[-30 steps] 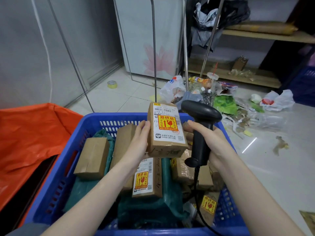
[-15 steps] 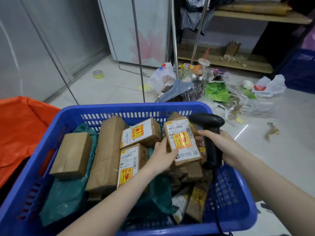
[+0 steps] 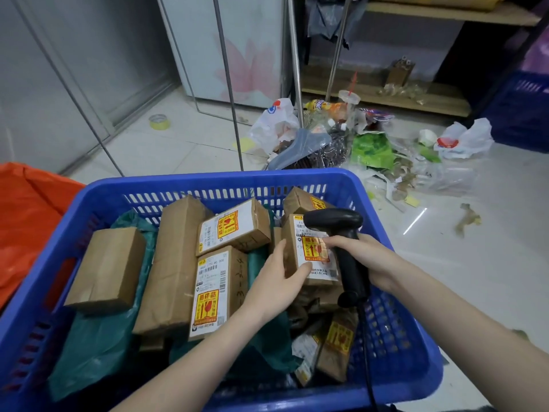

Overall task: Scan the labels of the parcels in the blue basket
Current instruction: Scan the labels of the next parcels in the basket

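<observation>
A blue basket (image 3: pixel 208 181) in front of me holds several brown cardboard parcels and green plastic mailers. My left hand (image 3: pixel 277 276) grips a small labelled parcel (image 3: pixel 309 254) at its lower left corner, low in the basket's right half. My right hand (image 3: pixel 361 258) holds a black handheld barcode scanner (image 3: pixel 341 233) by its handle, with the head over the top of that parcel's label. Two more labelled parcels lie left of it, one flat (image 3: pixel 212 292) and one tilted behind (image 3: pixel 234 227). A plain box (image 3: pixel 108 267) sits at the left.
An orange bag (image 3: pixel 26 215) lies left of the basket. Litter and plastic bags (image 3: pixel 368 144) cover the floor beyond it, near metal rack legs (image 3: pixel 228 84). A tape roll (image 3: pixel 159 121) lies on the tiles. Wooden shelves (image 3: pixel 386 96) and another blue crate (image 3: pixel 523 111) stand at the back right.
My left hand has brought the labelled parcel down from in front of me into the basket's right side. The scanner hand came down with it, and my view has tilted downward.
</observation>
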`<state>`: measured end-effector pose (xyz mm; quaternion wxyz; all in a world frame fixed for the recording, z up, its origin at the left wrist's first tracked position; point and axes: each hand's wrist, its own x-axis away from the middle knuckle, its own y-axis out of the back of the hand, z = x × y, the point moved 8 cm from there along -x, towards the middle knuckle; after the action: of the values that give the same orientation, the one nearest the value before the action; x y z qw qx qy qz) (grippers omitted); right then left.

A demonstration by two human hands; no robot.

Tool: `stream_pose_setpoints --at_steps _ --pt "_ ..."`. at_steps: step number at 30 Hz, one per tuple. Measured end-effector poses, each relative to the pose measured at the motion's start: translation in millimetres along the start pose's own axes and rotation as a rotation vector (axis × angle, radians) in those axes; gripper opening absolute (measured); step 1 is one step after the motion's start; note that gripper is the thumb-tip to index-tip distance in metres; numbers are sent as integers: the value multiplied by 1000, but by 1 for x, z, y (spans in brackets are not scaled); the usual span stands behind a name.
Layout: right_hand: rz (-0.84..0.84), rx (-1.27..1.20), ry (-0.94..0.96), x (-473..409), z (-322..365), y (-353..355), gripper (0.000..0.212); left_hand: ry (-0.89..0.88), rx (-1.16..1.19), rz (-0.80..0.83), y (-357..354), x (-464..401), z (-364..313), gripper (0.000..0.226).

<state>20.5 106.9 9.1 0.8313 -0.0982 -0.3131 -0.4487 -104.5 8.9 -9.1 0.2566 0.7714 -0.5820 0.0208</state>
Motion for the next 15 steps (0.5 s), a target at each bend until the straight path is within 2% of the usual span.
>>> stream_pose_setpoints --at_steps 6,9,11,15 --pt "-4 -26 61 5 9 -9 33 -38 -130 -121 35 1 -5 64" --pt "-26 -11 102 6 17 -15 61 -88 -164 -228 67 -1 -11 48" --pt "-10 -20 122 7 21 -22 68 -92 -258 -300 89 -5 -11 51" --pt "36 -47 192 5 33 -39 57 -74 -537 -332 120 -18 -6 76"
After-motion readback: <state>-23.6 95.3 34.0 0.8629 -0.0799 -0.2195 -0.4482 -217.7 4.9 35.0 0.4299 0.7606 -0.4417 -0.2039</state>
